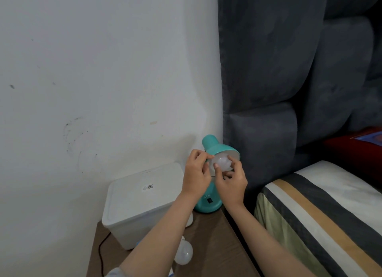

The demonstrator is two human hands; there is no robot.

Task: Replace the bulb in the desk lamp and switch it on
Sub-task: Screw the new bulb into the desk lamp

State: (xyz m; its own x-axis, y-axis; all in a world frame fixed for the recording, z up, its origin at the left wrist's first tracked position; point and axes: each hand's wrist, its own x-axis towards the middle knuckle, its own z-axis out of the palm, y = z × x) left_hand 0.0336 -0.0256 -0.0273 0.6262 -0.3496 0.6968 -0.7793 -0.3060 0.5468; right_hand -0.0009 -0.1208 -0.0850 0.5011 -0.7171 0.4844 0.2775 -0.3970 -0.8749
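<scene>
A teal desk lamp stands on a wooden nightstand; its shade (219, 147) tilts toward me and its round base (208, 205) sits below my wrists. A white bulb (222, 163) sits in the mouth of the shade and is not lit. My right hand (230, 178) grips the bulb with thumb and fingers around its dome. My left hand (196, 171) pinches the left rim of the shade beside the bulb. Another white bulb (184, 255) lies on the nightstand, partly hidden under my left forearm.
A white lidded plastic box (142, 202) fills the left of the nightstand (215, 245), against the white wall. A black cable (101, 254) runs down the nightstand's left side. A grey padded headboard (268, 91) and a striped bed (322, 214) lie to the right.
</scene>
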